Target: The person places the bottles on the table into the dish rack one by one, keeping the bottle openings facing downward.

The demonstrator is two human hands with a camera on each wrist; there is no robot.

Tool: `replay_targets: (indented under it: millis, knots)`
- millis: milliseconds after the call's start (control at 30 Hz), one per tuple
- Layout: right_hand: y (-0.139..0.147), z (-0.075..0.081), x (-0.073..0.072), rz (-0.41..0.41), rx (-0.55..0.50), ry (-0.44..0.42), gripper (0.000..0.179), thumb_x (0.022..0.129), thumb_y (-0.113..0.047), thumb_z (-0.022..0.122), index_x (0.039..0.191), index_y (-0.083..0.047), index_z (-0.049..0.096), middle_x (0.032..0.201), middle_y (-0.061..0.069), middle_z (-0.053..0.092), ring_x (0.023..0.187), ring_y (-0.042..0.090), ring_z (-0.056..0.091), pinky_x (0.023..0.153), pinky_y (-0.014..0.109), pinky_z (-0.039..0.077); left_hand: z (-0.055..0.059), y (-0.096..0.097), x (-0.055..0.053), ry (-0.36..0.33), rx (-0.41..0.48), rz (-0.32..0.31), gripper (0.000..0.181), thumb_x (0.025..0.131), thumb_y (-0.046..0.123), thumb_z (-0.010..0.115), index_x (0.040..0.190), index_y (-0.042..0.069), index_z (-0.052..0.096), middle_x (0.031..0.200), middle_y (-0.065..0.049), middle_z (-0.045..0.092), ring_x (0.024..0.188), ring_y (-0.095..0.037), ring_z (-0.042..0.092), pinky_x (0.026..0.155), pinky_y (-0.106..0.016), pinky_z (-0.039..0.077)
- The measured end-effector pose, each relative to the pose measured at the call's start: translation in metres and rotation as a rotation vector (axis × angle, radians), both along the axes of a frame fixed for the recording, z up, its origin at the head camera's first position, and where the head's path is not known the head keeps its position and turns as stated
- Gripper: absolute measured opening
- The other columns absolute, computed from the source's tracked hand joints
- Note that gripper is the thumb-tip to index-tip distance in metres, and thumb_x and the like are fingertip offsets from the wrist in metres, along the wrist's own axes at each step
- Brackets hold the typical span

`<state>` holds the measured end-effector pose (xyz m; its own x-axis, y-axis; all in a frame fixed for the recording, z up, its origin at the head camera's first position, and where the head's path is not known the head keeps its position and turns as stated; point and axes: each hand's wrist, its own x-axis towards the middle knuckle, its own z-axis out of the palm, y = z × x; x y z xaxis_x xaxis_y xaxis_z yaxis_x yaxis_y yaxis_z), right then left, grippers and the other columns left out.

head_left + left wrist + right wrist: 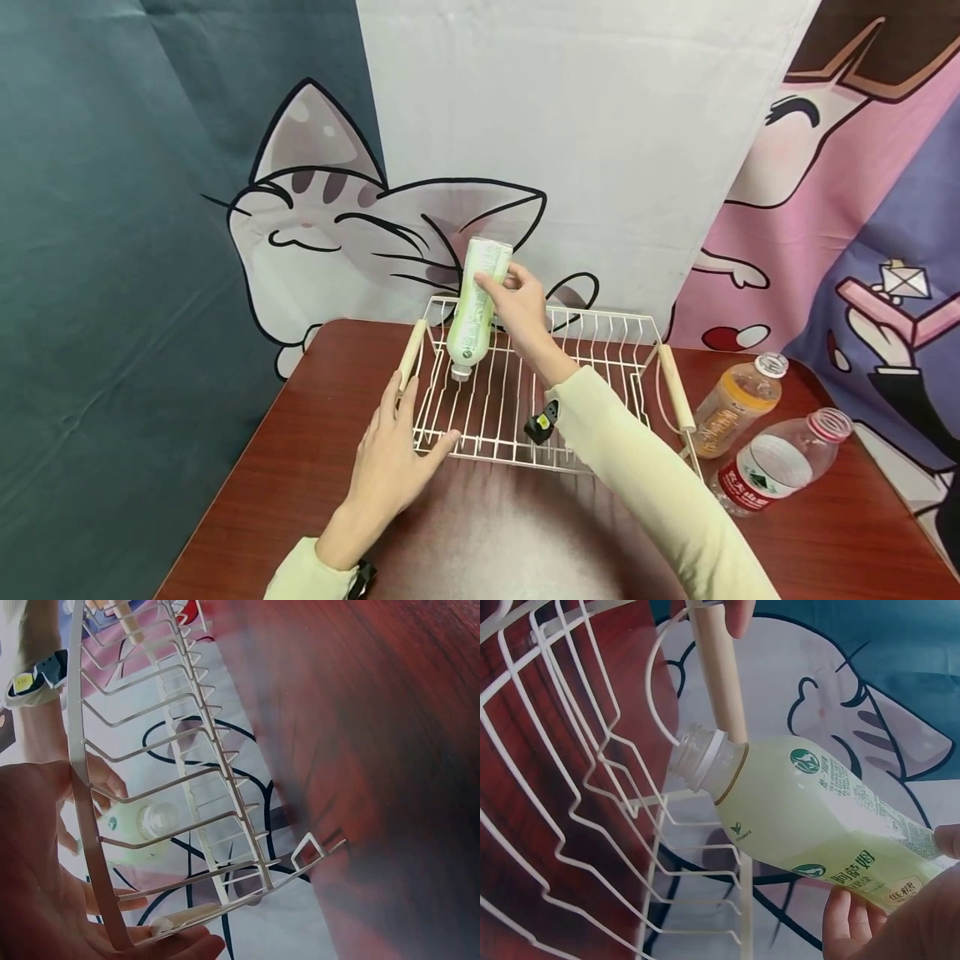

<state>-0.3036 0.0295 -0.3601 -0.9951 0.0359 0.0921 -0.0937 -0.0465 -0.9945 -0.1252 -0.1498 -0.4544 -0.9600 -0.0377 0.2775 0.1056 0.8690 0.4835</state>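
My right hand grips a plastic drink bottle with a pale green and white label, thumb on one side and fingers on the other. The bottle tilts neck-down over the left part of a white wire rack. Its clear threaded neck carries no cap in the right wrist view. At the rack's front left corner, my left hand rests with extended fingers against the wooden handle, its thumb by the front wires. Part of those fingers lies behind the front rail in the left wrist view.
Right of the rack stand an orange-labelled bottle and a clear bottle with a red label, both uncapped. A second wooden handle forms the rack's right side. Behind the red-brown table hangs a cartoon-printed cloth.
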Motion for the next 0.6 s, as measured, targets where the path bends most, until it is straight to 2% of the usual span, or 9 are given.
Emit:
replay_targets:
  millis: [167, 367, 600]
  knots:
    - [-0.008, -0.007, -0.005, -0.003, 0.016, -0.041, 0.055, 0.100, -0.023, 0.084, 0.149, -0.005, 0.066, 0.114, 0.010, 0.070, 0.092, 0.015, 0.069, 0.081, 0.027, 0.064, 0.000, -0.001, 0.000, -0.008, 0.002, 0.007, 0.104, 0.098, 0.060, 0.077, 0.173, 0.003, 0.033, 0.183, -0.017, 0.021, 0.150, -0.051, 0.050, 0.103, -0.072, 0.053]
    - [-0.015, -0.014, -0.013, -0.017, 0.021, -0.081, 0.057, 0.099, -0.022, 0.084, 0.149, -0.003, 0.066, 0.109, 0.007, 0.062, 0.091, 0.014, 0.063, 0.076, 0.024, 0.061, 0.000, -0.001, -0.001, -0.012, 0.009, 0.006, 0.106, 0.097, 0.061, 0.077, 0.173, 0.001, 0.032, 0.183, -0.017, 0.020, 0.153, -0.050, 0.047, 0.109, -0.071, 0.050]
    - [-0.023, -0.028, -0.018, -0.010, 0.103, -0.120, 0.059, 0.097, -0.026, 0.087, 0.149, -0.006, 0.067, 0.110, 0.006, 0.065, 0.091, 0.015, 0.062, 0.083, 0.034, 0.059, 0.001, 0.001, 0.000, -0.020, 0.006, 0.003, 0.104, 0.097, 0.059, 0.078, 0.171, 0.000, 0.036, 0.183, -0.018, 0.020, 0.152, -0.050, 0.047, 0.110, -0.071, 0.049]
